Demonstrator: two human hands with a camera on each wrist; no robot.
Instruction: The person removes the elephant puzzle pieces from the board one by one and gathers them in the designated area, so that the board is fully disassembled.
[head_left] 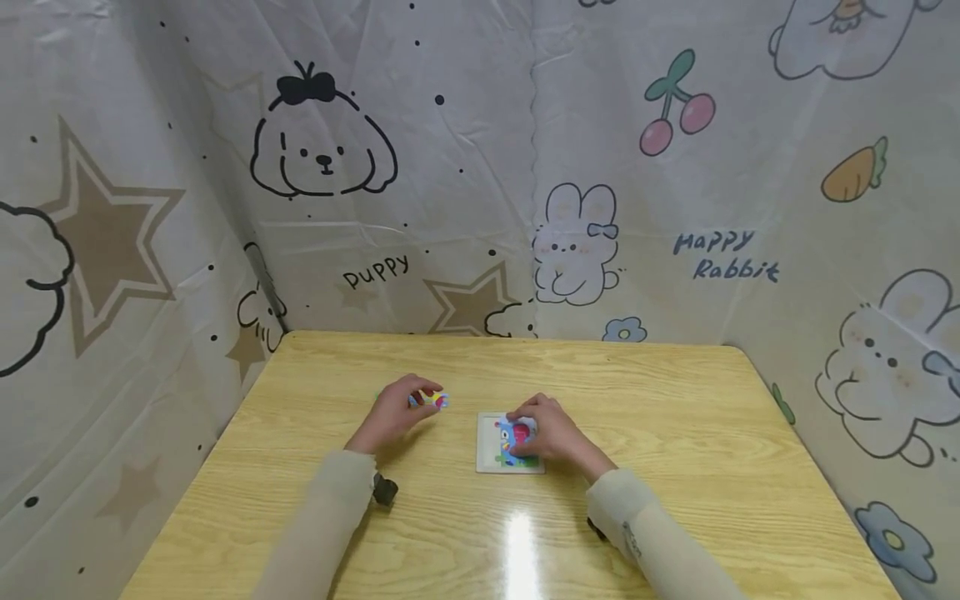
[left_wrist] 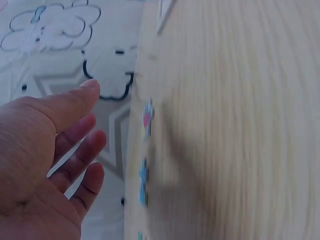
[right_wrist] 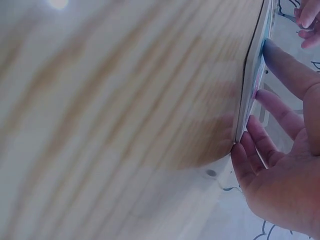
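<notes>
My left hand [head_left: 396, 412] hovers over loose, colourful jigsaw pieces [head_left: 441, 401] left of the puzzle board. Its thumb and fingers are spread and relaxed in the left wrist view, with nothing between them. Below them, a pink-and-yellow piece [left_wrist: 148, 120] and a blue piece [left_wrist: 143, 182] lie on the table. My right hand [head_left: 557, 431] rests on the white-framed puzzle board [head_left: 487, 450], partly covering its blue, red and green picture [head_left: 507, 442]. In the right wrist view, the thumb and index finger [right_wrist: 282, 111] press on the picture while other fingertips touch the frame's edge.
Both hands work above a light wooden table [head_left: 420, 517]. A printed cloth [head_left: 465, 192] with cartoon animals and stars hangs behind the table and along both sides. Dark wrist devices [head_left: 385, 490] sit at the sleeves.
</notes>
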